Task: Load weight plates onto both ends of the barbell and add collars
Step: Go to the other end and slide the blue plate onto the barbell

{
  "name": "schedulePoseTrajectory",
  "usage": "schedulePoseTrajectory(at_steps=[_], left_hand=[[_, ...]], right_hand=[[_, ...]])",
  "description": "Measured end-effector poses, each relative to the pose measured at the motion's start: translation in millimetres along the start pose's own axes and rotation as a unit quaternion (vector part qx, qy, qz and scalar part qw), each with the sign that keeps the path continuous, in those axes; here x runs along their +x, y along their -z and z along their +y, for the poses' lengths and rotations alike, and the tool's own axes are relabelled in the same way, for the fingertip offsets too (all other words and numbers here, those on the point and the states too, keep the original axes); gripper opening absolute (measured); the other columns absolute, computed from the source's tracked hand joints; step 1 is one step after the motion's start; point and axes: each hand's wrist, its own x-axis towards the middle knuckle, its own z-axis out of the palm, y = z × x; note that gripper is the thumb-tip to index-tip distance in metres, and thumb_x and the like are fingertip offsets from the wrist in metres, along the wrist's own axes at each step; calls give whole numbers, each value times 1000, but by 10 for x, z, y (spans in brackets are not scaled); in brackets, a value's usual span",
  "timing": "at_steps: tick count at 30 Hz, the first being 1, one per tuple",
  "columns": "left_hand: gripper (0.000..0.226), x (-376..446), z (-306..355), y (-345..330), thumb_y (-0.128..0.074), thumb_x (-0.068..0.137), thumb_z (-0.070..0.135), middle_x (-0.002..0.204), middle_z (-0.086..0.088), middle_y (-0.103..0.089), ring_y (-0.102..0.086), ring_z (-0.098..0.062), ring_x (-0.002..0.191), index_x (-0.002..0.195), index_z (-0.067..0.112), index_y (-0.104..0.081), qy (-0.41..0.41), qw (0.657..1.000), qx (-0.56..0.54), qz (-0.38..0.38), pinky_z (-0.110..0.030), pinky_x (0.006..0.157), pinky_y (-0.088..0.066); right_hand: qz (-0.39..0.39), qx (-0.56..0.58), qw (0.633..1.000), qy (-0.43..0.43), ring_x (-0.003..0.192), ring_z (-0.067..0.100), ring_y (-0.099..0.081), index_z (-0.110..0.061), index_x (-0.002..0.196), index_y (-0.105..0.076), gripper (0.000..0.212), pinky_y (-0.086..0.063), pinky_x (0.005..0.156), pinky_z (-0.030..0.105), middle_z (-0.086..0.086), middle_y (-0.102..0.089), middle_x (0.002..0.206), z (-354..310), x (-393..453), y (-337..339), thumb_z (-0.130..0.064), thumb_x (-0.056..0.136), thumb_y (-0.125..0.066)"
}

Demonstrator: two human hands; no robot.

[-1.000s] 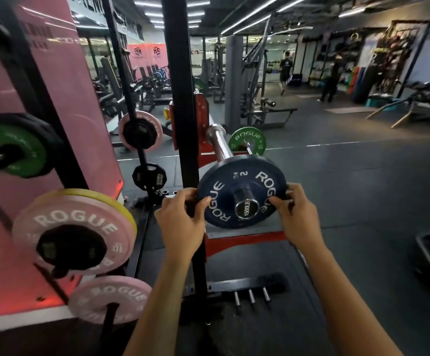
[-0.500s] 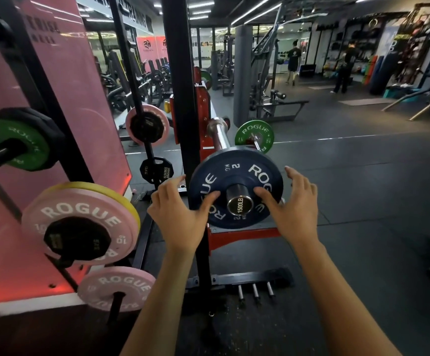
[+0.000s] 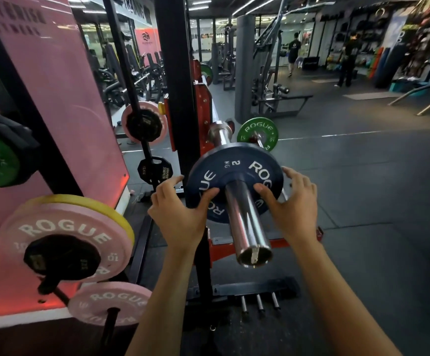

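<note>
Currently the round dark-blue rubber weight plate (image 3: pixel 234 176), marked 2 KG, is being slid along the polished chrome barbell sleeve (image 3: pixel 247 224), and it is sitting about midway up that sleeve, well short of the inner collar of the bar. The plate is being pressed from both sides of the sleeve: the left hand (image 3: pixel 180 214) is laid against its face with the thumb beside the sleeve and fingers reaching round the rim, and the right hand (image 3: pixel 289 204) is mirrored opposite, fingers mostly straight, pushing rather than clenching. Beyond the sleeve, a green round plate (image 3: pixel 257 132) is seen on another bar, and pink plates (image 3: pixel 62 232) are stored well left of the sleeve. The step in hand is judged to be seating this plate; next, a firm push inward is called for, then a collar.
</note>
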Motion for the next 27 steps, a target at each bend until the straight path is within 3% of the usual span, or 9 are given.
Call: schedulePoseTrajectory(at_steps=[6, 13, 19, 23, 27], left_hand=[[74, 498, -146, -502, -63, 69, 76, 104, 8, -58, -56, -20, 98, 111, 16, -58, 5, 1000, -28, -7, -47, 89, -43], [75, 1086, -434, -1078, -62, 70, 81, 108, 6, -60, -57, -21, 103, 112, 19, -54, 12, 998, -48, -34, -52, 88, -46], [67, 1475, -618, -1509, -66, 72, 74, 108, 8, -59, -56, -19, 104, 112, 21, -54, 20, 998, -47, -46, -55, 91, -45], [72, 1692, -680, -1657, -70, 72, 71, 113, 2, -61, -56, -22, 108, 117, 17, -55, 18, 997, -29, -72, -48, 93, -41], [77, 1782, -679, -1612, -76, 66, 69, 118, 3, -60, -53, -21, 111, 121, 20, -52, 11, 997, 4, -70, -50, 95, -40]], right_hand=[[-15, -20, 1000, -5, 121, 24, -43, -14, 135, -49, 81, -41, 99, 40, 6, -55, 131, 40, 609, -430, -67, 76, -65], [6, 4, 1000, 9, 108, 28, -50, -8, 118, -59, 52, -41, 93, 43, 10, -62, 116, -6, 1170, -1010, -44, 83, -73], [8, -19, 1000, -3, 105, 33, -52, -6, 114, -60, 56, -42, 91, 43, 15, -62, 112, 127, 1605, -1467, -53, 84, -67], [3, -34, 999, -22, 105, 30, -51, -11, 117, -58, 65, -41, 87, 39, 12, -61, 114, 166, 1781, -1639, -66, 82, -57], [11, -35, 999, -25, 105, 32, -52, -10, 115, -58, 63, -45, 83, 39, 13, -60, 112, 166, 1784, -1643, -64, 82, -61]])
